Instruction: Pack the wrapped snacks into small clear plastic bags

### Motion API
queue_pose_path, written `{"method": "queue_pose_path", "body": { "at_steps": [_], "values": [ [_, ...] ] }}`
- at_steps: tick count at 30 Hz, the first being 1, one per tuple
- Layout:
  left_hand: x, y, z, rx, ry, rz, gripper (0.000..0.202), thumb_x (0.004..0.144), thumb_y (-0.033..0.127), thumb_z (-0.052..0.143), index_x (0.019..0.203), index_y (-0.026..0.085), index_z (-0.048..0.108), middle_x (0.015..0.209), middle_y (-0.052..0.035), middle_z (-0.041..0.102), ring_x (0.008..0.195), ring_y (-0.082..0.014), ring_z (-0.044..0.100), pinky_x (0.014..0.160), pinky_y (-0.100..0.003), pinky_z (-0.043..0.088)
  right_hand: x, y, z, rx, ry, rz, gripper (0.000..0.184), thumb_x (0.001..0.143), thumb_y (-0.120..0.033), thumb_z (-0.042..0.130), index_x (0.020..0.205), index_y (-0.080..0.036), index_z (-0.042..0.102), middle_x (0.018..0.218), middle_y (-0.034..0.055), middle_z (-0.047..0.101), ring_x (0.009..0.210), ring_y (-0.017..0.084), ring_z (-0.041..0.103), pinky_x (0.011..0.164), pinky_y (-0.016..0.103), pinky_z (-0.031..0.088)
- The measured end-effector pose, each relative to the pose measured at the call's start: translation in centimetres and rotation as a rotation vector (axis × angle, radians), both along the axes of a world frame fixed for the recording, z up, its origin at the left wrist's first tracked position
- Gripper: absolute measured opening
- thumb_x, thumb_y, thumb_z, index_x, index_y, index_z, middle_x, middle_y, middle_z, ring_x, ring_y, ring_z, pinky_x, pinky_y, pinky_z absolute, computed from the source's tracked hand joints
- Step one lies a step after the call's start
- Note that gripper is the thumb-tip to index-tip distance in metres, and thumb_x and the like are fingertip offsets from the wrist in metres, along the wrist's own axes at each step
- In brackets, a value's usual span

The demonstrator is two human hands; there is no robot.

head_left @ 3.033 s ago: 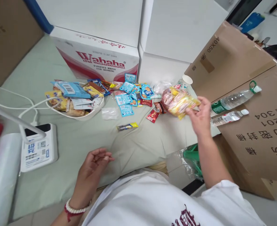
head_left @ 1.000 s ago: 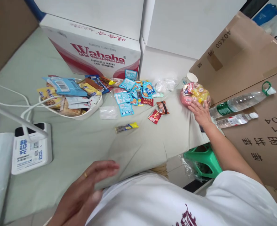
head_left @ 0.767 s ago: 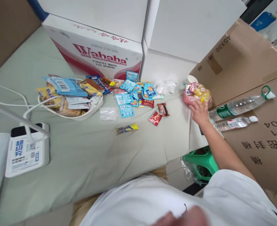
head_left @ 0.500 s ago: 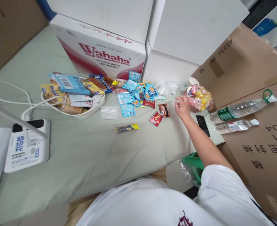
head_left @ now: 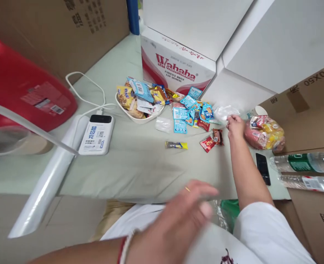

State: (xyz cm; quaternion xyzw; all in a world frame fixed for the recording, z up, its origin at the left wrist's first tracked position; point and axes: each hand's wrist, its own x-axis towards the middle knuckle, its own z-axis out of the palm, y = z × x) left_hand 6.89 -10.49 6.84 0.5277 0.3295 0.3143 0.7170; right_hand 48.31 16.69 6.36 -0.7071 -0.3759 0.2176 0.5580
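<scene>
My right hand (head_left: 235, 126) reaches across the cloth-covered table, its curled fingers closed on the edge of a crumpled clear plastic bag (head_left: 224, 112). Close in front of the camera is my left hand (head_left: 175, 220), slightly blurred, with fingers stretched out, a ring on one finger and nothing held. Two small wrapped snacks, one red (head_left: 207, 143) and one brown (head_left: 218, 136), lie left of my right forearm. A yellow-ended stick packet (head_left: 176, 145) is farther left. Blue snack packets (head_left: 188, 102) are heaped beside the bag. To the right sits a bagged bundle of snacks (head_left: 265, 132).
A white basket (head_left: 139, 119) full of snacks stands left of the heap, before a Wahaha box (head_left: 175, 68). A power bank (head_left: 97, 135) with a white cable and a red jug (head_left: 26, 84) are left. A phone (head_left: 263, 168) and bottles (head_left: 313, 162) lie right.
My left hand has come into view at the bottom. My right hand has moved from beside the snack bundle to the clear plastic bag. The view has turned left.
</scene>
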Motion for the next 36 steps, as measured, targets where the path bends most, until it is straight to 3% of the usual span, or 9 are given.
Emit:
{"method": "queue_pose_path", "body": {
  "at_steps": [4,7,10,13,17,21,27,31,36],
  "values": [
    [2.0,11.4,0.7,-0.226,-0.006,0.208,0.036,0.093,0.056,0.062,0.084,0.022,0.068,0.093,-0.0047,0.066,0.092,-0.0190,0.061,0.082,-0.031,0.055,-5.6,-7.2,-0.2,0.054,0.499,0.233,0.037,0.066,-0.034,0.087,0.081,-0.024,0.055,0.067,-0.0064,0.050,0.054,0.008,0.040,0.049,0.020,0.036],
    [3.1,14.2,-0.6,-0.337,-0.030,0.293,0.040,0.079,0.057,0.077,0.093,0.021,0.067,0.095,-0.0033,0.064,0.089,-0.0171,0.061,0.070,-0.025,0.053,-12.2,-12.8,-1.7,-0.076,0.689,0.389,0.038,0.063,-0.036,0.092,0.088,-0.025,0.066,0.074,-0.0027,0.061,0.056,0.009,0.044,0.049,0.021,0.037],
    [4.6,14.4,-2.5,-0.361,-0.037,0.247,0.053,0.067,0.054,0.087,0.104,0.020,0.070,0.100,-0.0050,0.067,0.083,-0.0166,0.062,0.063,-0.024,0.049,-17.5,-16.2,-3.0,-0.219,0.740,0.491,0.035,0.068,-0.044,0.091,0.087,-0.023,0.071,0.069,-0.0020,0.059,0.054,0.009,0.040,0.049,0.023,0.034],
    [5.1,14.5,-4.0,-0.296,-0.058,0.274,0.044,0.066,0.052,0.088,0.082,0.016,0.069,0.074,-0.0006,0.064,0.067,-0.0120,0.054,0.060,-0.023,0.043,-19.4,-17.0,-3.4,-0.287,0.651,0.530,0.034,0.072,-0.048,0.088,0.082,-0.021,0.070,0.062,-0.0046,0.049,0.052,0.008,0.034,0.049,0.023,0.030],
    [3.3,15.0,-4.7,-0.388,-0.090,0.430,0.043,0.067,0.051,0.087,0.073,0.017,0.062,0.064,0.0035,0.057,0.059,-0.0088,0.051,0.056,-0.021,0.040,-18.0,-16.8,-3.1,-0.283,0.421,0.434,0.034,0.076,-0.051,0.082,0.086,-0.021,0.069,0.066,-0.0042,0.052,0.054,0.009,0.038,0.050,0.024,0.031],
    [1.8,14.8,-4.5,-0.618,-0.222,0.316,0.049,0.072,0.058,0.082,0.091,0.015,0.068,0.083,-0.0050,0.070,0.072,-0.0145,0.065,0.067,-0.027,0.053,-17.4,-16.9,-2.9,-0.317,0.287,0.421,0.032,0.078,-0.051,0.077,0.087,-0.021,0.068,0.064,-0.0046,0.050,0.054,0.010,0.037,0.050,0.025,0.029],
    [2.0,13.5,-4.6,-0.548,-0.275,0.268,0.045,0.052,0.023,0.095,0.091,0.017,0.071,0.087,-0.0003,0.068,0.079,-0.0112,0.063,0.070,-0.023,0.054,-18.8,-17.3,-2.7,-0.348,0.413,0.371,0.032,0.074,-0.048,0.080,0.084,-0.022,0.064,0.057,-0.0079,0.042,0.048,0.009,0.031,0.045,0.024,0.023],
    [2.4,13.2,-4.1,-0.547,-0.257,0.251,0.049,0.054,0.033,0.097,0.087,0.018,0.064,0.091,-0.0003,0.069,0.085,-0.0144,0.066,0.077,-0.031,0.060,-19.0,-17.9,-2.9,-0.378,0.439,0.394,0.032,0.073,-0.049,0.082,0.081,-0.022,0.065,0.054,-0.0080,0.043,0.046,0.009,0.031,0.044,0.024,0.022],
    [2.4,14.0,-4.0,-0.454,-0.153,0.481,0.051,0.057,0.043,0.095,0.082,0.019,0.057,0.073,0.0067,0.059,0.063,-0.0071,0.057,0.054,-0.018,0.048,-17.1,-18.9,-2.9,-0.376,0.235,0.338,0.035,0.078,-0.055,0.077,0.085,-0.023,0.067,0.061,-0.0043,0.051,0.051,0.012,0.038,0.048,0.026,0.032]
  ]
}}
